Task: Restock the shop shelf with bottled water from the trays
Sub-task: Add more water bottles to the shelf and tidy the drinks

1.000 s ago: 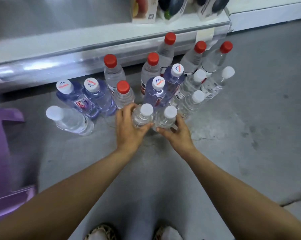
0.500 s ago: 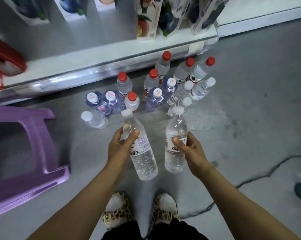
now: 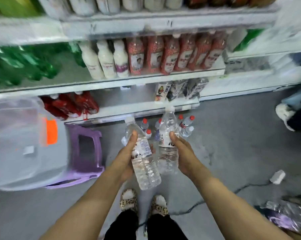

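**Desk:** What is held nearest the camera?

**Caption:** Two clear water bottles are held above a pair of leopard-print slippers [image 3: 129, 200]. The left hand [image 3: 125, 158] is wrapped round the nearer bottle [image 3: 146, 170], with the thumb laid beside its label. The right hand [image 3: 182, 153] is clamped on the second bottle [image 3: 166, 123], which is carried more upright, its white cap turned towards the shelves.

**Desk:** How much of the restocking can be called done?

**Caption:** Little can be confirmed. Neither bottle has been set on a shelf yet, and both are judged to be mid-carry. Just beyond them, a cluster of floor bottles [image 3: 187, 122], red- and white-capped, is seen standing on the grey floor [image 3: 232, 144], so more trips are expected. A purple stool [image 3: 87, 149] is seen to the left.

**Desk:** Is a place for the water shown?

**Caption:** A bare stretch is seen on the bottom shelf [image 3: 137, 108], between red packs [image 3: 71, 104] and cartons [image 3: 177, 90]. The shelf above is filled with green bottles [image 3: 25, 66], white bottles [image 3: 106, 61] and red-labelled bottles [image 3: 177, 52], all blurred. Which shelf is meant cannot be told, and no tray can be made out.
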